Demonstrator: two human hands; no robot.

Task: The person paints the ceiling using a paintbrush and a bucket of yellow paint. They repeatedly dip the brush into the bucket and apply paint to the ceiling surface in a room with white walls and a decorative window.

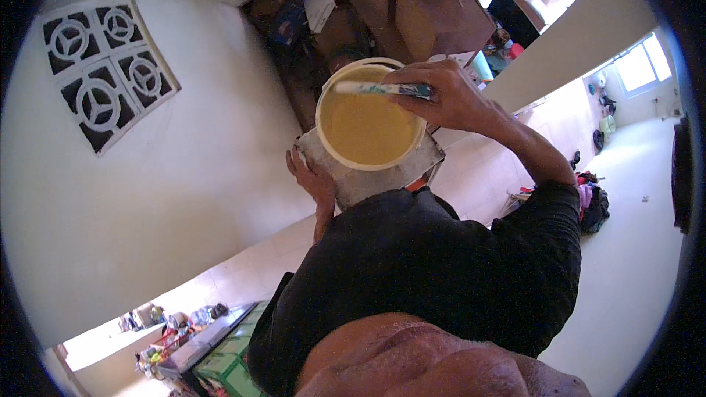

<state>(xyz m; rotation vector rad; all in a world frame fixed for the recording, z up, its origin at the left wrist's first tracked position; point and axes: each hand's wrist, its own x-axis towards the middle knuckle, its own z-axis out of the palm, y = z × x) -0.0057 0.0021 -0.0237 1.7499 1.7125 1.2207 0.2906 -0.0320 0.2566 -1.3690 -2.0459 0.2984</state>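
A round white bucket (319, 119) of yellow paint (368, 129) stands in front of me on a worn grey board (316, 148). My right hand (445, 92) is closed around the handle of a paintbrush (379, 89). The brush lies level above the paint, its pale bristles pointing left near the bucket's far left rim; bluish stains mark its handle. My left hand (315, 180) rests at the board's left edge, to the left of the bucket, with its fingers stretched out and slightly apart.
A white wall (191, 169) with a patterned vent block (110, 66) rises at the left. Brown wooden furniture (441, 18) and piled household items stand beyond the bucket. Clothes (594, 202) lie along the right wall. Behind me at lower left is a green crate-like thing (224, 364).
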